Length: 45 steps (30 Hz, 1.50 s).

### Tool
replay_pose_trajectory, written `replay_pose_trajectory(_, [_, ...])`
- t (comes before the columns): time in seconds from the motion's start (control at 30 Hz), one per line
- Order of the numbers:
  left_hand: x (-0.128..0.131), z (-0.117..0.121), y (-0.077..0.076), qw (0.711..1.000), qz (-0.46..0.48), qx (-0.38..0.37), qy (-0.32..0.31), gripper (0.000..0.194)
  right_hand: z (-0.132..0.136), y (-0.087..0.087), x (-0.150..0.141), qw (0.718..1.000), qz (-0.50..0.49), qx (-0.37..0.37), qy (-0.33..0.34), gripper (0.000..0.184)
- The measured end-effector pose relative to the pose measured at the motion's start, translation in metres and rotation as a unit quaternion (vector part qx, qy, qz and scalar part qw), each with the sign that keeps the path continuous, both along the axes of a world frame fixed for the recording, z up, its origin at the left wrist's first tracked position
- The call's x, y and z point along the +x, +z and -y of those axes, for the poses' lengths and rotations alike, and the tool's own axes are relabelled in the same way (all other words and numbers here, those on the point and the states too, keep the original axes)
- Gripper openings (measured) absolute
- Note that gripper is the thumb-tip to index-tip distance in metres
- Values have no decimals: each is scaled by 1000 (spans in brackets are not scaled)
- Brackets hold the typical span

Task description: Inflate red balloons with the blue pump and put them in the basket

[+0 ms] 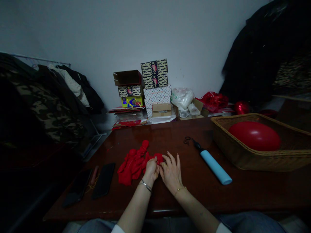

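Observation:
A bunch of limp red balloons (132, 165) lies on the brown table, just left of my hands. My left hand (152, 169) is closed, its thumb and fingers pinching a red balloon (159, 157) at the right end of the bunch. Close against it, my right hand (172, 171) grips the same balloon with thumb and index finger, while its other fingers stretch out. Part of that balloon is hidden by my fingers. To the right lies a light blue hand pump (216, 167) with a black nozzle pointing away from me.
A wicker basket (239, 160) with an inflated red balloon (255, 136) stands at the right. Dark rings (187, 140) lie near the pump nozzle. Two dark flat devices (103, 179) rest at the left. Stacked boxes (156, 97) and plastic bags (183, 97) sit beyond the table (179, 129).

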State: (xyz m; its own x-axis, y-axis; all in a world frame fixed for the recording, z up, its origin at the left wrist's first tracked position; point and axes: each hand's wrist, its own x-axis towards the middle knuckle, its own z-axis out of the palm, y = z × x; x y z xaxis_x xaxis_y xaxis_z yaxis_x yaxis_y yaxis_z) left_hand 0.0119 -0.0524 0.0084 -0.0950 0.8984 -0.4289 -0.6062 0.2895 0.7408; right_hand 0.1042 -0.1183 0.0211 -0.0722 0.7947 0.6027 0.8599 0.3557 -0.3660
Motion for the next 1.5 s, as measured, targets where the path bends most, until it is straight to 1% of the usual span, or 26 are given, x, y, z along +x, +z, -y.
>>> replay_pose_trajectory(0.1, [-2,3,-1,999,50,4,-6,17,-2,-2,1,1000,-19,-6,-1,17])
replay_pose_trajectory(0.17, [-5,8,-1,994,100,5,-34,11,-5,-5,3,999,-34,-13,-5,17])
replay_pose_trajectory(0.23, [-9,15,-2,989,136,-12,-58,13,-8,-9,8,998,-51,-23,-5,19])
replay_pose_trajectory(0.27, [-11,20,-4,989,134,-35,-57,16,-9,-12,11,998,-60,-28,-4,19])
replay_pose_trajectory(0.33, [-14,31,-8,990,115,-56,-54,21,-12,-16,18,996,-77,-39,4,19])
replay_pose_trajectory(0.4, [-17,41,-11,991,82,-80,-65,33,-13,-18,25,995,-85,-45,12,18])
replay_pose_trajectory(0.43, [-18,45,-13,991,60,-93,-76,40,-13,-18,28,995,-83,-46,16,18])
replay_pose_trajectory(0.5, [-18,49,-13,986,38,-103,-127,52,-11,-17,31,997,-65,-41,30,18])
replay_pose_trajectory(0.53, [-18,49,-13,982,33,-104,-153,54,-9,-16,32,997,-48,-34,42,18])
replay_pose_trajectory(0.57, [-17,48,-12,980,31,-99,-171,52,-8,-14,33,998,-27,-25,57,18])
replay_pose_trajectory(0.6, [-16,46,-10,980,29,-90,-175,46,-7,-12,34,997,-4,-15,73,18])
replay_pose_trajectory(0.67, [-14,40,-6,987,28,-64,-145,28,-6,-10,39,995,35,4,89,19])
replay_pose_trajectory(0.7, [-15,36,-5,991,34,-50,-123,23,-7,-10,45,995,48,11,82,20])
replay_pose_trajectory(0.77, [-17,30,-2,994,55,-32,-90,19,-10,-12,63,997,67,16,28,26])
replay_pose_trajectory(0.83, [-22,26,-1,994,73,-30,-76,19,-15,-16,89,993,92,0,-78,36])
replay_pose_trajectory(0.87, [-25,24,-2,994,79,-30,-72,21,-17,-19,104,985,107,-18,-138,41])
replay_pose_trajectory(0.93, [-30,20,-2,994,88,-26,-66,22,-19,-24,134,957,138,-69,-248,50])
replay_pose_trajectory(0.97, [-31,19,-2,994,91,-22,-62,22,-19,-26,147,940,152,-98,-290,54])
replay_pose_trajectory(1.03, [-31,15,-1,994,96,-14,-50,21,-18,-28,168,912,168,-159,-340,59])
replay_pose_trajectory(1.1, [-28,12,2,994,99,-7,-39,19,-16,-28,181,895,178,-213,-348,63])
replay_pose_trajectory(1.2, [-22,9,9,994,103,1,-30,17,-14,-26,188,887,184,-258,-336,63])
replay_pose_trajectory(1.4, [-20,5,17,995,100,4,-25,16,-9,-28,186,887,184,-258,-335,51])
replay_pose_trajectory(1.5, [-22,-2,19,995,94,12,-25,15,-5,-22,181,896,189,-240,-322,50])
